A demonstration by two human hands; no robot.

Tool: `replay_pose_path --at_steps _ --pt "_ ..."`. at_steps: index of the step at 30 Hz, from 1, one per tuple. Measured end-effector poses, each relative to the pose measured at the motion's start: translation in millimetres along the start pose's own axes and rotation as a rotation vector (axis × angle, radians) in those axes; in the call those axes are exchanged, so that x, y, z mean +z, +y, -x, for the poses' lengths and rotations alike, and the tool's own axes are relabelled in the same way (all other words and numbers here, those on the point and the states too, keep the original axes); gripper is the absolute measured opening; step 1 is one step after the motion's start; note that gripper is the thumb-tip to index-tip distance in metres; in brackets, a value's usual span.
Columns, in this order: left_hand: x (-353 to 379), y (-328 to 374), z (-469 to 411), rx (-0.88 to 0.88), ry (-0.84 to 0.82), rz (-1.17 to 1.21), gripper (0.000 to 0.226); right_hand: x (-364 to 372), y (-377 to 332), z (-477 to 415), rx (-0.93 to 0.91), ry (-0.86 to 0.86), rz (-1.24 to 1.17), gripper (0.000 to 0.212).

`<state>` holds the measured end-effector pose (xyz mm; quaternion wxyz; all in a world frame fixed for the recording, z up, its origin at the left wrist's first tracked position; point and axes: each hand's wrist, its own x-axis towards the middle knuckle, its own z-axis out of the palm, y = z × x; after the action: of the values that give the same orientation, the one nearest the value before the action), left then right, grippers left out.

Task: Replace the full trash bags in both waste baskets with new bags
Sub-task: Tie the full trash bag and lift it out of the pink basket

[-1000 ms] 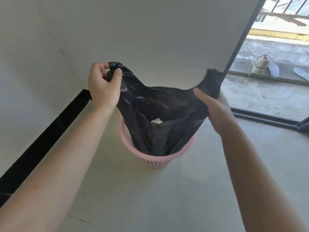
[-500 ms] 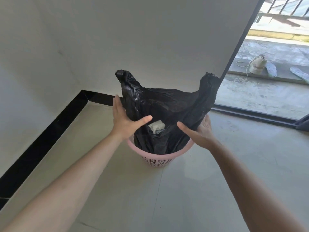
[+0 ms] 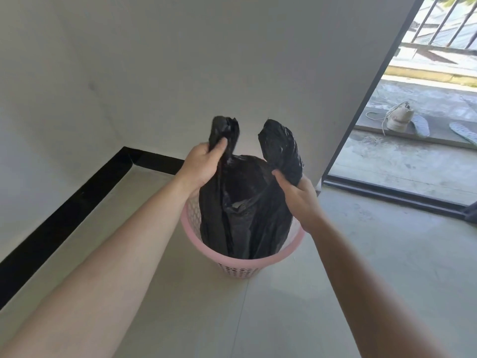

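A pink perforated waste basket (image 3: pixel 240 263) stands on the floor near the wall corner. A black trash bag (image 3: pixel 245 218) sits inside it, and its two handle ears stick up above the rim. My left hand (image 3: pixel 204 164) grips the left ear just below its tip. My right hand (image 3: pixel 299 195) pinches the right ear at its base. A bit of white trash shows through the bag's narrowed mouth between my hands.
A white wall with a black skirting board (image 3: pixel 64 215) runs along the left and back. To the right is an open sliding door with a dark floor track (image 3: pixel 392 192). Outside lie a shoe (image 3: pixel 398 117) and insoles (image 3: pixel 464 130) on the concrete.
My hands let go of the bag's ears, dropped beside the bag with fingers spread, and now grip the ears again, drawn closer together above the basket.
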<state>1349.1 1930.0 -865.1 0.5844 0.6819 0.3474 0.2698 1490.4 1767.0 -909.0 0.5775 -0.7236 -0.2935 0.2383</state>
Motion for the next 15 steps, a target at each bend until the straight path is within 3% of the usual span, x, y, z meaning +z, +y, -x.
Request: replay_pose_path --at_steps 3,5,8,10,13,15 --pt "-4 19 4 -0.053 0.051 0.389 0.047 2 -10 -3 -0.035 0.004 -0.038 0.022" --pt "-7 28 6 -0.107 0.012 0.53 0.055 2 -18 -4 -0.056 -0.013 -0.046 0.032" --pt "-10 34 8 -0.12 -0.151 0.555 0.059 5 -22 -4 -0.069 -0.046 -0.005 0.037" --pt "-9 33 10 -0.063 -0.245 0.52 0.044 9 -23 -2 -0.081 -0.075 0.061 0.036" --pt "-1 34 15 -0.009 -0.218 0.341 0.019 13 -25 5 -0.161 -0.14 0.218 0.038" --pt "2 34 13 -0.017 -0.108 0.359 0.032 12 -26 11 -0.223 -0.227 0.391 0.042"
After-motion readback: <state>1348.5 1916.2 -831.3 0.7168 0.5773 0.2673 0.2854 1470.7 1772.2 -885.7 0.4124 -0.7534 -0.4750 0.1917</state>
